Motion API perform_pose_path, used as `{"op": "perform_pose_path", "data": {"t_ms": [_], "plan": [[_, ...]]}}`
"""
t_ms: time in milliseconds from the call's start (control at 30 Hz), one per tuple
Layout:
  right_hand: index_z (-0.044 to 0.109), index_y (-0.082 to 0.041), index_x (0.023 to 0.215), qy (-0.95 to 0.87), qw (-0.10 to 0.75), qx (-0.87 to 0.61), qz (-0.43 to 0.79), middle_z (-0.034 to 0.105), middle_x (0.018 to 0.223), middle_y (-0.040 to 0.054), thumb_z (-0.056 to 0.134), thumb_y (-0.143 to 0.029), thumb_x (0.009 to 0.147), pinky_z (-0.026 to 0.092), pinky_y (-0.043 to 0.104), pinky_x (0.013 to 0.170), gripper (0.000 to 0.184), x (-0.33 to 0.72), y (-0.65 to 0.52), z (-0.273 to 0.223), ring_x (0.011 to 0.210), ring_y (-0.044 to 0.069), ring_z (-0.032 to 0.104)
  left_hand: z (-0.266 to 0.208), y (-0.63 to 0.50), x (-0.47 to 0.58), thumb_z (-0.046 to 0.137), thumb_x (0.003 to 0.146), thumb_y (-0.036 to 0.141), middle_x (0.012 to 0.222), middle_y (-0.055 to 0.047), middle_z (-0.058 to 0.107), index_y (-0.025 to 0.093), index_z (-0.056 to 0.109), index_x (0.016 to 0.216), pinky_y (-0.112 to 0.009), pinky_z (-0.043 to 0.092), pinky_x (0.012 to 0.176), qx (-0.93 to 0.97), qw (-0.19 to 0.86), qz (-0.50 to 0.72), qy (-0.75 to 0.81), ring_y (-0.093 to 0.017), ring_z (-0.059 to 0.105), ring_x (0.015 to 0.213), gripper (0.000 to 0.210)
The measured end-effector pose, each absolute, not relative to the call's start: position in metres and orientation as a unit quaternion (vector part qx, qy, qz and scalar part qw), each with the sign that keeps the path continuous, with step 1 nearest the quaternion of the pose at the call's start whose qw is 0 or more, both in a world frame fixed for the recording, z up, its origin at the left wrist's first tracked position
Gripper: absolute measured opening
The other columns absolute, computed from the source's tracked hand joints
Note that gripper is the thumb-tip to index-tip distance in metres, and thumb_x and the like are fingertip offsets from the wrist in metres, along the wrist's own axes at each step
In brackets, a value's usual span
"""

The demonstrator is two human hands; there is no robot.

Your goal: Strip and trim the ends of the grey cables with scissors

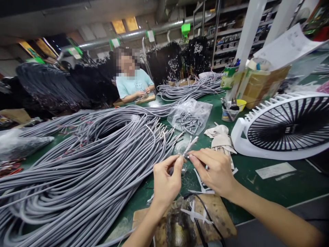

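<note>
Just right of the middle of the head view, my left hand (pixel 168 178) pinches a grey cable near its stripped end (pixel 190 145), where pale strands or filler stick up past the fingers. Close against it, my right hand (pixel 213 168) has thumb and forefinger pressed together at the same cable end, on a small dark piece whose kind I cannot make out. Fine loose wire hairs (pixel 189 175) lie on the table beneath both hands. To the left spreads a large bundle of grey cables (pixel 102 161), with several cut ends pointing toward my hands.
A wooden board (pixel 226 223) with tape and a black cord lies in front of me. Beyond my hands sits a clear bag of short grey pieces (pixel 190 116). Gloves (pixel 221 137) and a white fan (pixel 285 127) are at right. Across the green table, a co-worker (pixel 135 84) handles something small.
</note>
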State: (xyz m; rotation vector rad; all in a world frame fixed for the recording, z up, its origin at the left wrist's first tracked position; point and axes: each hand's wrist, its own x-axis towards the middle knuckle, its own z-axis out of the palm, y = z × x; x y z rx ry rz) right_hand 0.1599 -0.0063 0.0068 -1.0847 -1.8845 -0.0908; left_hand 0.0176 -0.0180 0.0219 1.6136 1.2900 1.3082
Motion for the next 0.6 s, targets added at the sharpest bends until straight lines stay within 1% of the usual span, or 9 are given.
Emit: {"op": "perform_pose_path", "data": {"t_ms": [200, 300, 400, 467, 533, 600], "plan": [[0.066, -0.016, 0.08, -0.766, 0.464, -0.445, -0.016, 0.065, 0.069, 0.0021, 0.048, -0.023, 0.086, 0.036, 0.024, 0.06, 0.02, 0.1608, -0.0065, 0.0077, 0.061, 0.012, 0.056, 0.0203, -0.0163, 0.0179, 0.053, 0.08, 0.029, 0.055, 0.0, 0.053, 0.012, 0.069, 0.076, -0.018, 0.031, 0.045, 0.622, 0.334, 0.502, 0.5, -0.008, 0.039, 0.049, 0.023], [0.066, -0.016, 0.077, -0.765, 0.454, -0.453, 0.056, 0.063, 0.064, 0.0009, 0.046, -0.026, 0.087, 0.034, 0.023, 0.056, 0.024, 0.1614, -0.0055, 0.0084, 0.055, 0.01, 0.051, 0.02, -0.0169, 0.0177, 0.053, 0.08, 0.03, 0.054, 0.0, 0.051, 0.011, 0.068, 0.074, -0.019, 0.031, 0.045, 0.631, 0.32, 0.494, 0.505, -0.008, 0.039, 0.049, 0.025], [0.063, -0.015, 0.069, -0.759, 0.418, -0.464, 0.185, 0.055, 0.054, -0.0013, 0.042, -0.032, 0.089, 0.029, 0.022, 0.047, 0.034, 0.1632, -0.0033, 0.0091, 0.046, 0.008, 0.042, 0.02, -0.0173, 0.0171, 0.052, 0.081, 0.03, 0.055, 0.0, 0.051, 0.012, 0.067, 0.07, -0.019, 0.034, 0.049, 0.648, 0.31, 0.477, 0.506, -0.01, 0.042, 0.052, 0.026], [0.06, -0.015, 0.063, -0.756, 0.399, -0.463, 0.233, 0.049, 0.05, -0.0023, 0.04, -0.035, 0.089, 0.026, 0.022, 0.044, 0.038, 0.1649, -0.0019, 0.0096, 0.044, 0.007, 0.038, 0.0199, -0.0166, 0.0167, 0.052, 0.08, 0.029, 0.055, -0.001, 0.051, 0.012, 0.067, 0.068, -0.019, 0.035, 0.05, 0.656, 0.308, 0.468, 0.506, -0.01, 0.043, 0.053, 0.026], [0.058, -0.014, 0.059, -0.758, 0.398, -0.464, 0.226, 0.042, 0.047, -0.003, 0.041, -0.035, 0.088, 0.025, 0.022, 0.044, 0.039, 0.1663, -0.0012, 0.0099, 0.044, 0.007, 0.035, 0.0198, -0.0154, 0.0166, 0.053, 0.08, 0.029, 0.054, -0.001, 0.051, 0.012, 0.067, 0.068, -0.019, 0.035, 0.05, 0.656, 0.312, 0.465, 0.506, -0.01, 0.043, 0.053, 0.024], [0.057, -0.014, 0.057, -0.763, 0.411, -0.457, 0.202, 0.04, 0.047, -0.0033, 0.042, -0.033, 0.087, 0.024, 0.022, 0.043, 0.039, 0.167, -0.0014, 0.0094, 0.043, 0.007, 0.033, 0.0199, -0.0144, 0.0167, 0.053, 0.08, 0.029, 0.055, 0.0, 0.051, 0.012, 0.067, 0.069, -0.018, 0.034, 0.049, 0.645, 0.335, 0.469, 0.502, -0.009, 0.042, 0.052, 0.024]]}}
